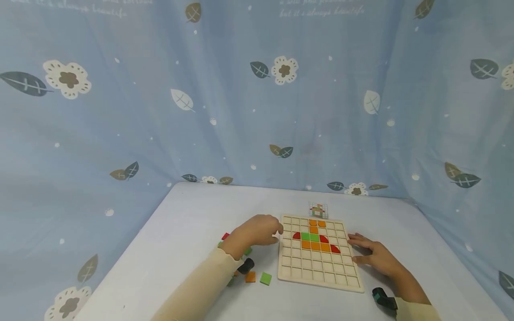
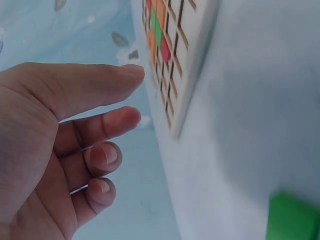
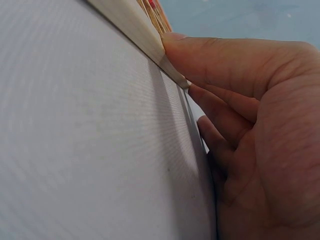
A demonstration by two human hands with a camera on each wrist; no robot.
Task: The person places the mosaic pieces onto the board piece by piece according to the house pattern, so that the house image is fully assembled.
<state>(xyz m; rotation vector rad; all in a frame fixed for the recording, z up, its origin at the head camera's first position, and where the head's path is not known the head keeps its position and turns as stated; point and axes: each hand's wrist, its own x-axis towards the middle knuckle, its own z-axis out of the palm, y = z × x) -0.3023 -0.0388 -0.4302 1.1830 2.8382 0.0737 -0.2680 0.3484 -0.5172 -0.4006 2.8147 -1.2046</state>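
A pale wooden grid board (image 1: 307,265) lies on the white table. Set in its squares are green tiles (image 1: 310,237), orange tiles (image 1: 315,245) and red rounded tiles (image 1: 335,249). My left hand (image 1: 261,229) hovers at the board's left edge, fingers loosely curled; in the left wrist view its thumb (image 2: 105,86) and fingertips stand apart with nothing between them. On the opposite side, my right hand (image 1: 375,256) rests along the board's right edge. The right wrist view shows its thumb (image 3: 215,57) touching the board's rim (image 3: 135,35), with the other fingers beside it.
Loose tiles lie left of the board, partly hidden under the left forearm, among them a green tile (image 1: 266,278) and an orange tile (image 1: 250,277). A small pattern card (image 1: 318,210) is behind the board. A blue patterned curtain (image 1: 249,111) surrounds the table's back and sides.
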